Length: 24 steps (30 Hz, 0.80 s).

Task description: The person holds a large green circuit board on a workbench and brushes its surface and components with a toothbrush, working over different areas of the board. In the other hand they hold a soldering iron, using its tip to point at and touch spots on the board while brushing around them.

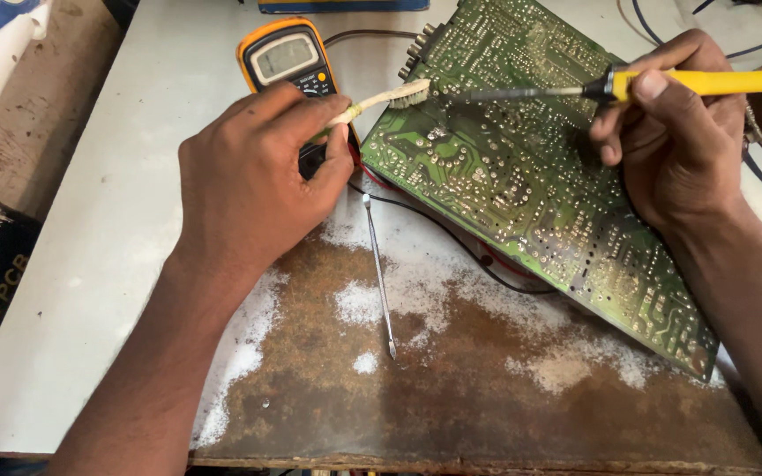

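At the centre of a worn bench (90, 264), a green circuit board (522, 176) lies solder side up, angled toward the lower right for easy reach. The left hand (249, 185) has its fingers pinching a small brush (390, 95) against the board's upper edge; the right hand (672, 132) grips a yellow soldering iron (628, 85), tip beside the bristles. A multimeter (288, 57) rests at upper left, and a thin metal probe (379, 273) lies below.

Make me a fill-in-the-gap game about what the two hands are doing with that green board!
1. The left hand holds a worn, pale-bristled ____ against the green circuit board.
2. The right hand grips a soldering iron with a ____ handle.
3. The orange multimeter lies partly under the ____ hand.
4. A thin metal probe lies on the rusty brown ____.

Missing words: toothbrush; yellow; left; table
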### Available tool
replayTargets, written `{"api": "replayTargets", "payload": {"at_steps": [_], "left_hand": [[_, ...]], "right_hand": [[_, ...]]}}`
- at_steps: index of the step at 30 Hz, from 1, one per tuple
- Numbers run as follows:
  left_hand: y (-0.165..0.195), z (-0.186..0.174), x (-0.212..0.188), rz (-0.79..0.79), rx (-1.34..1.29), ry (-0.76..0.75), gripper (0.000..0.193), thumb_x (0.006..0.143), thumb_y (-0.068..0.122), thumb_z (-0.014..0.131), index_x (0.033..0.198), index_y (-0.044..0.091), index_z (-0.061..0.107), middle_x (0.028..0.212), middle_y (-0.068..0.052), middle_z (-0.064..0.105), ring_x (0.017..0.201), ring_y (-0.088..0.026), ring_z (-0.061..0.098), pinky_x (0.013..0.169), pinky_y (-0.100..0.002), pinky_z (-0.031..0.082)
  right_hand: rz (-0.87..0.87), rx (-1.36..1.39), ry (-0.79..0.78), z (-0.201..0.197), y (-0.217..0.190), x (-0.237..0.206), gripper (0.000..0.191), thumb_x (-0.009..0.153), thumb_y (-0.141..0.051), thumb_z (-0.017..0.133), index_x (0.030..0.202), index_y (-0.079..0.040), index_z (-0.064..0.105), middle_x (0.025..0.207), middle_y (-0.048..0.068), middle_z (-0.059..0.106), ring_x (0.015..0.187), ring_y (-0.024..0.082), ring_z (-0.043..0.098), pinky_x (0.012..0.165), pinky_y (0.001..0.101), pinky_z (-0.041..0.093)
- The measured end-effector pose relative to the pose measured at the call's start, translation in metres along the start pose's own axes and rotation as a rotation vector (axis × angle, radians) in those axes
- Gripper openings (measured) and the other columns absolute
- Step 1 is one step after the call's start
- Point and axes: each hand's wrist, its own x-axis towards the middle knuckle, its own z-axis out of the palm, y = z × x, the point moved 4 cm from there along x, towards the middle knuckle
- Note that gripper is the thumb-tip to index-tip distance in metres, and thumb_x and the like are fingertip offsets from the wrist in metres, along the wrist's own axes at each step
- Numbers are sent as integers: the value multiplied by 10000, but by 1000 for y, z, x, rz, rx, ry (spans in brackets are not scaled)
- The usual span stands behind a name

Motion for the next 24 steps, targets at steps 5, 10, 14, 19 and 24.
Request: {"api": "replayTargets", "payload": {"at_steps": [5,10,14,19,24], "left_hand": [[-1,2,0,-14,3,-14,192,977,171,768,1149,91,799,950,-32,754,747,-157,721,617,-310,584],[-1,4,-1,-24,7,-25,197,971,169,766,1145,84,802,935,-35,753,739,-159,723,610,-311,583],[-1,1,0,-30,28,9,195,975,175,769,1144,83,803,953,-48,750,763,-182,726,642,-329,590],[0,1,1,-41,11,10,195,966,170,770,1136,79,801,958,-47,754,771,-190,729,645,-334,587],[1,1,0,-36,10,18,190,963,165,770,1129,78,800,950,-45,755,770,-190,729,648,-334,587]], "right_hand": [[20,2,-78,0,2,0,196,1100,-106,674,998,1,544,840,162,656,696,187,708,558,243,575],[4,-49,-148,4,1,1,189,1111,-103,681,1084,34,554,893,193,678,766,212,742,626,258,626],[-17,-16,-149,4,0,0,195,1138,-100,677,1063,27,550,870,184,669,751,209,732,620,260,614],[-5,34,-30,-2,1,0,161,1085,-84,660,1015,11,550,846,142,646,705,193,709,556,252,566],[7,17,-109,2,3,1,198,1098,-90,684,1002,12,544,831,170,655,708,194,711,578,261,582]]}}
